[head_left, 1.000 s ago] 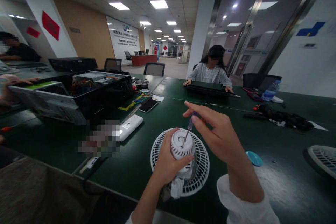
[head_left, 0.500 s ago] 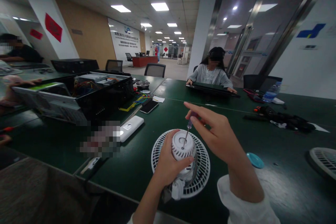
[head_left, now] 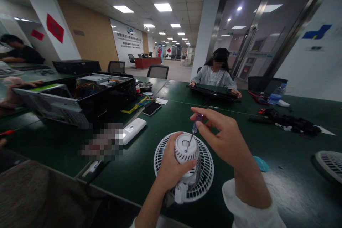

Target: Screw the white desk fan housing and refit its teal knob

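A white fan motor housing (head_left: 186, 145) stands on a round white fan grille (head_left: 207, 171) on the green table. Wrapped around the housing's left and near side is my left hand (head_left: 172, 164), its thumb across the front. My right hand (head_left: 220, 135) pinches the clear purple handle of a screwdriver (head_left: 197, 123) between thumb and fingers. The screwdriver leans to the right, and its tip meets a screw hole on the top of the housing. A white plastic part (head_left: 181, 193) hangs at the near side of the housing.
Left stand an open computer case (head_left: 107, 96), a white power bank (head_left: 134, 130) and a phone (head_left: 152, 108). On the right lie a turquoise disc (head_left: 260, 164), another grille (head_left: 331, 164), a black tool (head_left: 291, 121) and a bottle (head_left: 277, 94). Across the table a person (head_left: 217, 73) holds a black panel (head_left: 213, 93).
My right hand has shifted slightly right with the screwdriver, which now leans more, and its fingers have changed position on the handle. The person's black panel has moved a little left.
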Tool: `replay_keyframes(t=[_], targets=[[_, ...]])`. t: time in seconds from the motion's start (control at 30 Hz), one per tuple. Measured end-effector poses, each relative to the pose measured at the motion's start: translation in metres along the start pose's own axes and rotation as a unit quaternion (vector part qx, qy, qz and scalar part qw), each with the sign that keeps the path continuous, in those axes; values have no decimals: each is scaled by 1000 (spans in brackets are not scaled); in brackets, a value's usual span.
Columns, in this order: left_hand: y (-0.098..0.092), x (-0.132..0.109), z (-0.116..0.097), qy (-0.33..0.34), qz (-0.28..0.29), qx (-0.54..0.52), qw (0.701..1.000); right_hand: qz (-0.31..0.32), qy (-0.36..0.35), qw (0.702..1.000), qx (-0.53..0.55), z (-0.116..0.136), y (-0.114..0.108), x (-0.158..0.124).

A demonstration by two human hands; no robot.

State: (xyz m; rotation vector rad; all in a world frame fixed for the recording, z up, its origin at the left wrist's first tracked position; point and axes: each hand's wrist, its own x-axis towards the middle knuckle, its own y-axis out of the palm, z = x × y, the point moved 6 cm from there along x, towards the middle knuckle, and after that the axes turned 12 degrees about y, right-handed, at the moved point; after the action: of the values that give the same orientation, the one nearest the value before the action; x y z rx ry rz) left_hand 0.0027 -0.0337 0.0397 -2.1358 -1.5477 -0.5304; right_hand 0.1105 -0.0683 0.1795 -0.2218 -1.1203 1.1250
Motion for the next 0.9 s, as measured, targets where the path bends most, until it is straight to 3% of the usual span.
replay_keyframes(t=[0.2, 0.3, 0.5, 0.73, 0.9], targets=[[0, 2, -2, 0, -6, 1, 1000, -63, -21, 995, -71, 6, 6, 0], [1, 2, -1, 0, -7, -5, 1000, -45, -6, 996, -77, 5, 7, 1], [2, 0, 3, -6, -3, -12, 1000, 13, -8, 1000, 18, 4, 1, 1], [1, 0, 4, -1, -1, -15, 1000, -87, -31, 991, -97, 7, 1, 0], [1, 1, 2, 0, -2, -8, 1000, -52, -26, 997, -60, 5, -3, -1]])
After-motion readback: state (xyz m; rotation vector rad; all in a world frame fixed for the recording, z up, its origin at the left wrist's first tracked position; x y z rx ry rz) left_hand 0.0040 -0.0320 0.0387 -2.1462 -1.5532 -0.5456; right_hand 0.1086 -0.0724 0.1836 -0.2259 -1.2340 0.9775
